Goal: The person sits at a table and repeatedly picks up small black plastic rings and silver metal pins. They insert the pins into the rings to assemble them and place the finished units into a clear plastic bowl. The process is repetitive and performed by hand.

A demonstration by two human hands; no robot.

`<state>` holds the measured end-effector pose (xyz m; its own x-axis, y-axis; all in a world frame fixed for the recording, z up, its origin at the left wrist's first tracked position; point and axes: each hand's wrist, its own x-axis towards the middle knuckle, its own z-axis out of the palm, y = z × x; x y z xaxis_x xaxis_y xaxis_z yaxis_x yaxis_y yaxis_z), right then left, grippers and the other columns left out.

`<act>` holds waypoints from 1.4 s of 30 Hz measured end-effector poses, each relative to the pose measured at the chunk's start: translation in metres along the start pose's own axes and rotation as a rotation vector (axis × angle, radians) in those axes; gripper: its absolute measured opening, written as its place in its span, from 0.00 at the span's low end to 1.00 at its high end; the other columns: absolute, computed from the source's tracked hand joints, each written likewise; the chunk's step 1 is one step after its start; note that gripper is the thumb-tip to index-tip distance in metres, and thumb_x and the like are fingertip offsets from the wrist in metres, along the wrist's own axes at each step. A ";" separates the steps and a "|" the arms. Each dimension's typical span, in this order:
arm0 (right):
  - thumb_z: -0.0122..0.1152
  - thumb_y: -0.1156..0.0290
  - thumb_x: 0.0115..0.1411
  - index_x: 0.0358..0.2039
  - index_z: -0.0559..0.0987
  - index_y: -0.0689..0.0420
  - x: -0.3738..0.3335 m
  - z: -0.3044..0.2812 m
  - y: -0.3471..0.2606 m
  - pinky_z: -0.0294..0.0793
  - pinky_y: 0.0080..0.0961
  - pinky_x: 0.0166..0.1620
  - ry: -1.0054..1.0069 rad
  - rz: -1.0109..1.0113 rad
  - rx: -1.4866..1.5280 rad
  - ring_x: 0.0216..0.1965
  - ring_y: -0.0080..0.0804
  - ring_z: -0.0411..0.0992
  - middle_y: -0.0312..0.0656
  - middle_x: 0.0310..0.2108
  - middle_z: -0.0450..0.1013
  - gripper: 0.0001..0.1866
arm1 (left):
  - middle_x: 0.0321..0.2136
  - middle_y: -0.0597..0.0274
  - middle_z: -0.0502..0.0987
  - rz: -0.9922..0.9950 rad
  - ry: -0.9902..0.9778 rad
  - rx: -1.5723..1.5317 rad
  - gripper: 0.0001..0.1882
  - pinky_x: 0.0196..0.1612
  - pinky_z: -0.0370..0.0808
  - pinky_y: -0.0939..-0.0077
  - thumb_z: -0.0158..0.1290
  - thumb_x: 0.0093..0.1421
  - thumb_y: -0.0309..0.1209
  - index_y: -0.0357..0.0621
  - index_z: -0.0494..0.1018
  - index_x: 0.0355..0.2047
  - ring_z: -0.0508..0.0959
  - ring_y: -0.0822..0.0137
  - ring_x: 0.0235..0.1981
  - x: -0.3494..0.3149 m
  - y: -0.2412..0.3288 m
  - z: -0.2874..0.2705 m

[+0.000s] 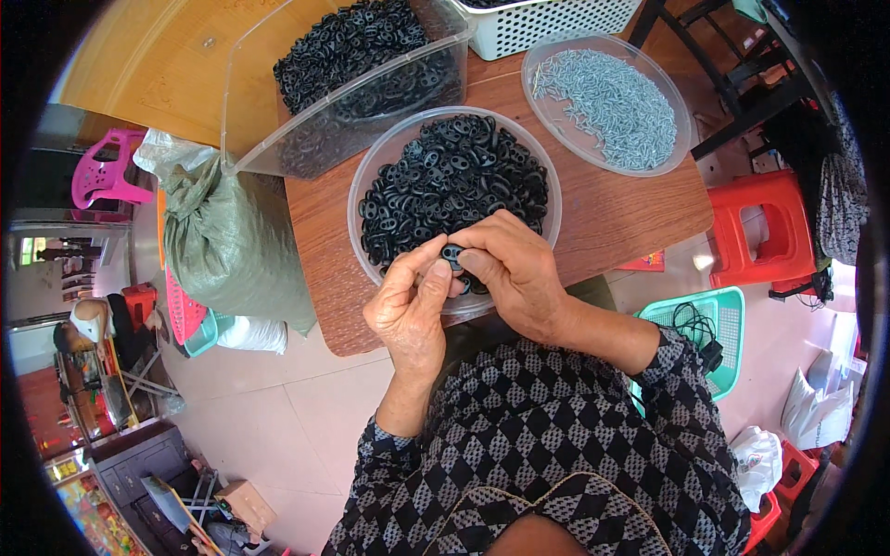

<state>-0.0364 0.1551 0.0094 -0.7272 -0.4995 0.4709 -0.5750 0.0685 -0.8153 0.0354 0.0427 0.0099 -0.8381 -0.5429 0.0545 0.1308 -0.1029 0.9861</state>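
Observation:
A small black oval plastic piece with two holes (451,253) is pinched between the fingertips of both my hands. My left hand (411,313) grips its left side with thumb and forefinger. From the right, the thumb and forefinger of my right hand (512,271) close on it. Whether a smaller part sits in the piece is hidden by my fingers. Just below the hands stands a round clear tub (356,218), heaped with similar black pieces (445,176). To the right, a shallow round clear dish (684,139) holds many small silvery screw-like parts (616,111).
A rectangular clear bin (250,120) of black pieces and a white perforated basket (547,26) stand at the back of the brown wooden table (612,208). A green sack (236,246) is at left. Right are a red stool (765,236) and a turquoise basket (732,347) with black cables.

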 end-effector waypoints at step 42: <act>0.58 0.79 0.46 0.38 0.72 0.66 0.000 0.002 -0.005 0.66 0.33 0.36 -0.007 -0.053 -0.058 0.33 0.42 0.65 0.46 0.32 0.70 0.16 | 0.31 0.65 0.74 0.167 0.042 -0.035 0.13 0.36 0.68 0.86 0.54 0.57 0.25 0.33 0.74 0.42 0.70 0.77 0.31 0.000 -0.012 0.003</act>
<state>-0.0331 0.1525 0.0124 -0.6923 -0.5102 0.5104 -0.6338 0.0918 -0.7680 0.0321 0.0467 -0.0013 -0.7803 -0.5890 0.2101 0.2854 -0.0366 0.9577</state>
